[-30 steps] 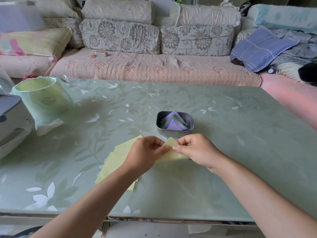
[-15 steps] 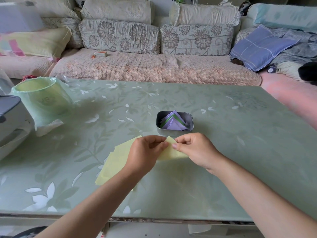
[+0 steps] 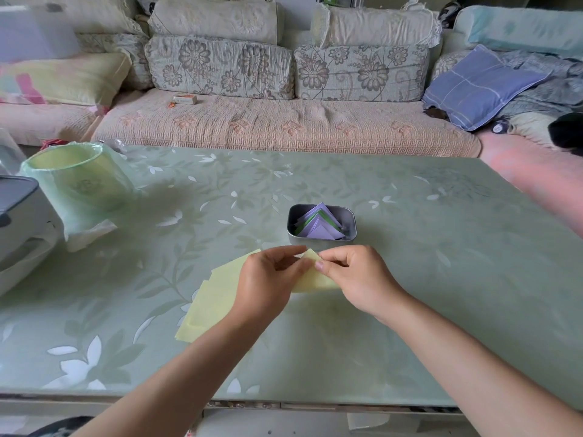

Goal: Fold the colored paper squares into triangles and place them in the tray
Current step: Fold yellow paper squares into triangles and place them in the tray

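A pale yellow paper square (image 3: 310,277) is being folded just above the table, its top corner pointing toward the tray. My left hand (image 3: 268,279) pinches that paper from the left, and my right hand (image 3: 356,275) pinches its top corner from the right. Under my left hand lies a loose stack of yellow paper squares (image 3: 211,304), flat on the table. Just beyond my hands stands a small grey metal tray (image 3: 351,216) holding several folded purple and green triangles (image 3: 318,227).
The green leaf-patterned table (image 3: 441,263) carries a green-wrapped cylinder (image 3: 79,181) and a grey-white appliance (image 3: 22,222) at the left. A sofa (image 3: 284,124) with cushions runs behind the table. The table's front edge is close to me.
Both hands and the yellow paper have shifted slightly away from me, toward the tray. My fingers have closed in tighter on the paper's top corner.
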A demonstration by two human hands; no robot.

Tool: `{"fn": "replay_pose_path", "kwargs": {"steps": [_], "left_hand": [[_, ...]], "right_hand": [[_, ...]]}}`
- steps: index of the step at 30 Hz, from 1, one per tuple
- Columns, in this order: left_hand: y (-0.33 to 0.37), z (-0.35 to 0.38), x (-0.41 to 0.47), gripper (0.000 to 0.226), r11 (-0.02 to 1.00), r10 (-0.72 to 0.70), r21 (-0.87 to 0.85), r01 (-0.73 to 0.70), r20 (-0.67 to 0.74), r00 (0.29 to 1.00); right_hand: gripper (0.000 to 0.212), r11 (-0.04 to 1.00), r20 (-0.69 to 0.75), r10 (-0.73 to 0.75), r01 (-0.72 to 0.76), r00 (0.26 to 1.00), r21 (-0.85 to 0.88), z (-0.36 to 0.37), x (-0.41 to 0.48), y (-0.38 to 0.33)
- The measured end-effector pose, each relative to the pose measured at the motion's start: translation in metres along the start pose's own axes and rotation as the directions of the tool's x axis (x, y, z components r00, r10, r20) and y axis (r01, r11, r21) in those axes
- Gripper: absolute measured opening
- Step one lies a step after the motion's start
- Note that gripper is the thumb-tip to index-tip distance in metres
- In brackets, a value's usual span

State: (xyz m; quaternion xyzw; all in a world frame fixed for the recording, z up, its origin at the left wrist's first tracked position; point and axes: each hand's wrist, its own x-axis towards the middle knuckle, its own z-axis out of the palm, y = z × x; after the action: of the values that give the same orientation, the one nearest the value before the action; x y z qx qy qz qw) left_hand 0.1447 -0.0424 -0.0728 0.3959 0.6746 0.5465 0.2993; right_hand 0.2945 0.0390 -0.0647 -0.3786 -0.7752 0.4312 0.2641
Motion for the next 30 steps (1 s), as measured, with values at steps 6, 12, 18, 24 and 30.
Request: {"fn": "replay_pose_path", "kwargs": {"steps": [6, 12, 18, 24, 30], "left_hand": [[0.003, 0.000, -0.002, 0.011, 1.000, 0.017, 0.010, -0.017, -0.012, 1.000], [0.004, 0.002, -0.004, 0.013, 0.997, 0.068, 0.027, -0.067, -0.020, 0.998], [0.004, 0.004, -0.004, 0.013, 0.997, 0.063, 0.035, -0.061, -0.039, 0.997], [0.002, 0.004, -0.004, 0.012, 0.996, 0.073, 0.049, -0.072, -0.024, 0.997], [-0.001, 0.006, -0.004, 0.013, 0.997, 0.067, 0.051, -0.066, -0.022, 0.998]], "right_hand": [[0.019, 1.000, -0.009, -0.004, 0.005, 1.000, 0.023, 0.002, -0.002, -0.004], [0.020, 0.998, -0.038, -0.043, 0.041, 0.998, -0.053, 0.002, -0.002, -0.005], [0.020, 0.930, -0.051, -0.158, 0.132, 0.986, -0.344, 0.013, -0.004, -0.002], [0.018, 0.943, -0.072, -0.158, 0.129, 0.985, -0.306, 0.009, -0.003, -0.005], [0.011, 0.957, -0.088, -0.101, 0.072, 0.991, -0.282, 0.010, -0.003, -0.005]]}}
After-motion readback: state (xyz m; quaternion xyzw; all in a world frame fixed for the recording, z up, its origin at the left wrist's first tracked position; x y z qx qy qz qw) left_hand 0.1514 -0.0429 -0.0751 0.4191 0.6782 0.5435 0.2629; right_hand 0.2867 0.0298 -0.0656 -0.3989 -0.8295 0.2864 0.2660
